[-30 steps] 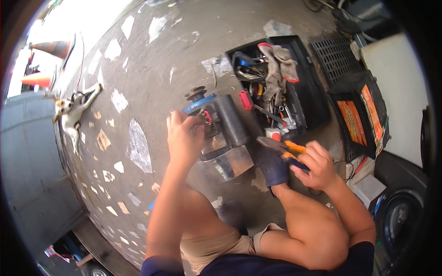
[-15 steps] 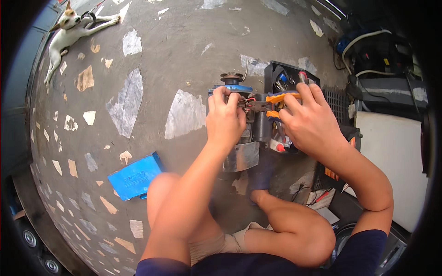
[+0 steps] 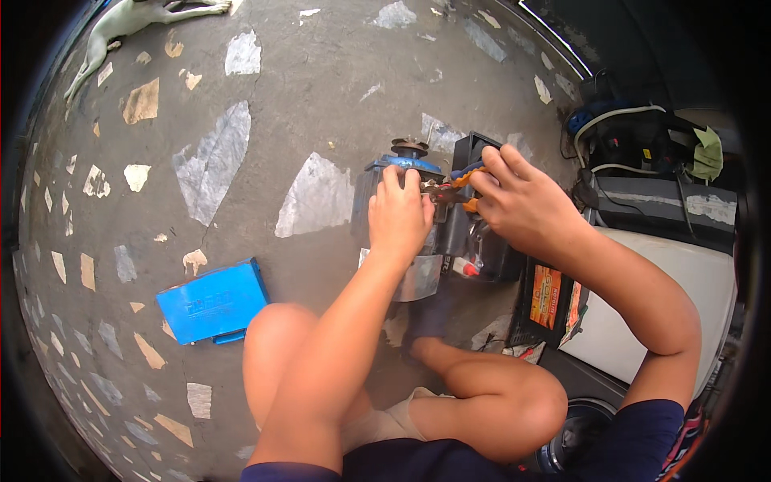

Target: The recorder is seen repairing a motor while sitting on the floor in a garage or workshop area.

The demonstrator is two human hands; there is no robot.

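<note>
An electric motor (image 3: pixel 419 164) with a blue rim and a pulley (image 3: pixel 409 147) at its far end lies on the floor in front of me. My left hand (image 3: pixel 399 210) rests over its near side, fingers bent and pinched at the wiring; what they hold is hidden. From the right, my right hand (image 3: pixel 522 193) grips pliers (image 3: pixel 448 194) by their orange and blue handles. The plier jaws point left, close to my left fingertips, where a bit of red shows. Beside the motor is a black open toolbox (image 3: pixel 467 153) with tools in it, partly covered by my right hand.
A blue plastic case (image 3: pixel 210 301) lies to the left of my knee. Far left, a dog (image 3: pixel 120 20) stretches out on the patched floor (image 3: pixel 305 104). On the right are a white panel (image 3: pixel 658 293), an orange-labelled box (image 3: pixel 545 297) and dark equipment with a pale hose (image 3: pixel 618 120).
The view has shifted, and the dog's head has left the picture. My right hand has tilted and the plier handles now look closer together. Both hands remain at the motor.
</note>
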